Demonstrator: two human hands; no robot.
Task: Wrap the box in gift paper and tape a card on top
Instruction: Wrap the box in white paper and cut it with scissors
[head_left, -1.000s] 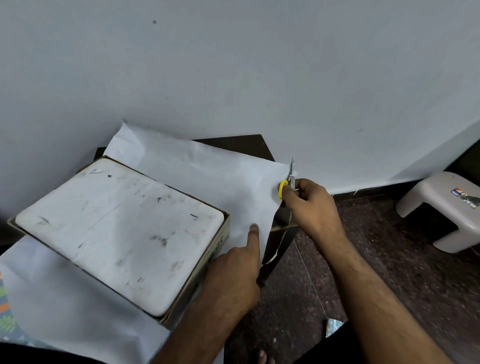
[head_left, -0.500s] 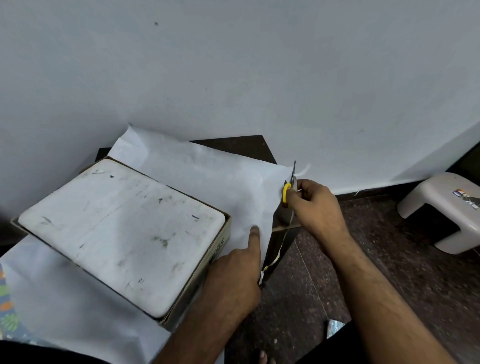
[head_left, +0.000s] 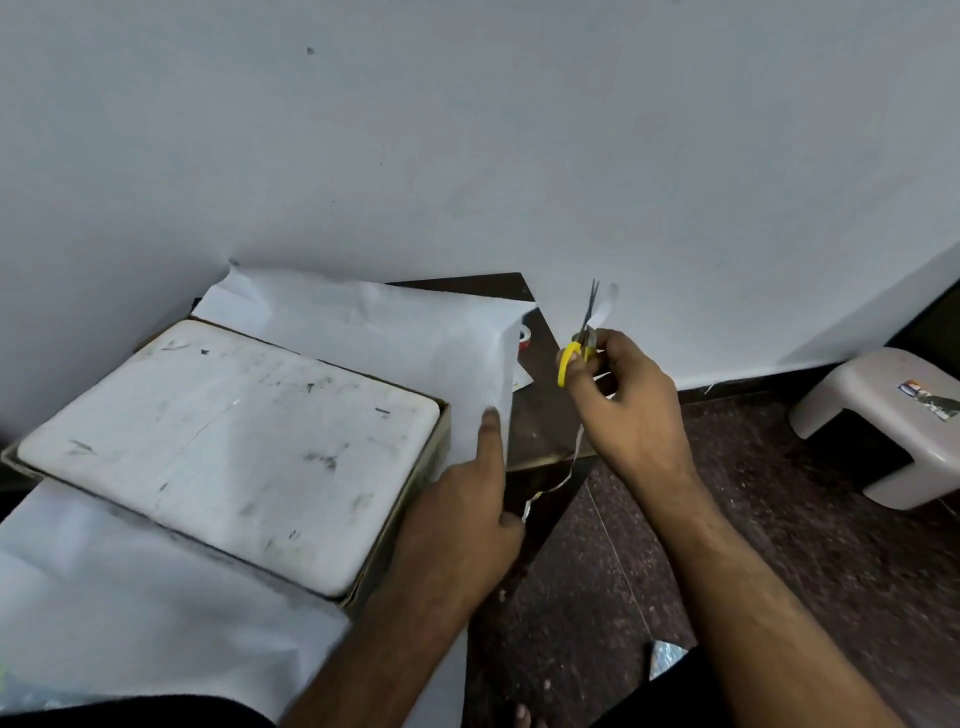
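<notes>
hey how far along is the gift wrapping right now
Early stage. Done: the box sits on the spread white paper, and a thin strip hangs cut from its right edge. In hand: the right hand holds the yellow scissors lifted off the sheet, while the left hand presses the paper down. Left: nothing is folded over the box, no tape applied, no card in view.
</notes>
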